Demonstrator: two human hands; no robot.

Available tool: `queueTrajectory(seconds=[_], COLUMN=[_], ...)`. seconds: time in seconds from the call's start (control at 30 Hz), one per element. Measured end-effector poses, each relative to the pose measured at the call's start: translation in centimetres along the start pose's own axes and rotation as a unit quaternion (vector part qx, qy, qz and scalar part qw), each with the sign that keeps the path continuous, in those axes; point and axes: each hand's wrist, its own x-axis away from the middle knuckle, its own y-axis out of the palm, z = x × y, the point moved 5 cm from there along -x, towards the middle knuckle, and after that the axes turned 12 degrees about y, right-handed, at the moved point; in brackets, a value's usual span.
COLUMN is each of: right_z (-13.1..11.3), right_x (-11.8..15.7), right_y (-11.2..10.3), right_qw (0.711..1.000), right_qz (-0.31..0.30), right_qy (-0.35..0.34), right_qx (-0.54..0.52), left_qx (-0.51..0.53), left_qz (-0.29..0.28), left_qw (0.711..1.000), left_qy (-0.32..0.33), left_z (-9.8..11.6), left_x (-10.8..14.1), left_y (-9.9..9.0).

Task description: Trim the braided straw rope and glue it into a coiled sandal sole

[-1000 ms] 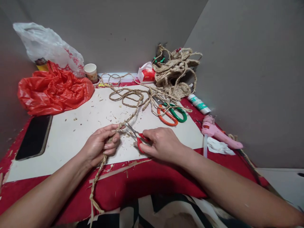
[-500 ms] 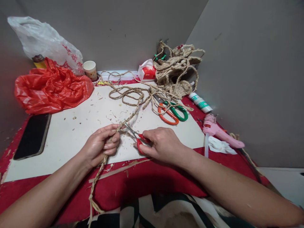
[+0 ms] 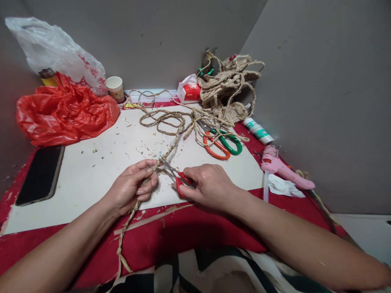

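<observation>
A braided straw cord [image 3: 173, 147] runs from loose coils on the white board down through my left hand [image 3: 134, 185], whose fingers are closed around it. Its lower end hangs over the red cloth with loose strands. My right hand [image 3: 207, 185] is closed on the red handles of small scissors [image 3: 179, 179]. The slightly parted blades point up and left, with their tips at the cord just beyond my left fingertips. Small straw clippings lie about on the board.
Large scissors with orange and green handles [image 3: 217, 149] lie behind my right hand, near heaped braided straw [image 3: 226, 87]. A pink glue gun [image 3: 282, 171] is at the right. A phone [image 3: 39, 175], a red plastic bag [image 3: 70, 114] and a paper cup [image 3: 115, 89] are at the left.
My left hand has shifted slightly right with the cord, and the cord's hanging end has moved a little right. The right hand and small scissors have barely moved.
</observation>
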Motion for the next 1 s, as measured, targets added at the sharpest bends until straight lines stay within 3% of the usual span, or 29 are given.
queueTrajectory(seconds=[0.23, 0.37, 0.5, 0.63, 1.0], right_z=[-0.2, -0.3, -0.3, -0.5, -0.3], right_x=[0.2, 0.5, 0.6, 0.6, 0.7], right_y=[-0.3, -0.4, -0.5, -0.5, -0.1], right_qw=[1.000, 0.999, 0.998, 0.997, 0.997], right_qz=[-0.006, -0.007, -0.013, -0.024, -0.065], right_qy=[-0.017, -0.021, -0.025, -0.037, -0.034], right_qx=[0.008, 0.037, 0.056, 0.057, 0.038], left_qx=[-0.026, -0.103, -0.231, -0.309, -0.281], left_qz=[-0.008, 0.021, 0.059, 0.057, 0.062], left_qw=[1.000, 0.993, 0.966, 0.940, 0.950], left_qy=[0.011, 0.052, 0.099, 0.135, 0.125], left_z=[-0.1, -0.1, 0.4, 1.0, 0.7], left_x=[0.0, 0.1, 0.4, 0.6, 0.4], left_y=[0.1, -0.1, -0.4, -0.3, -0.4])
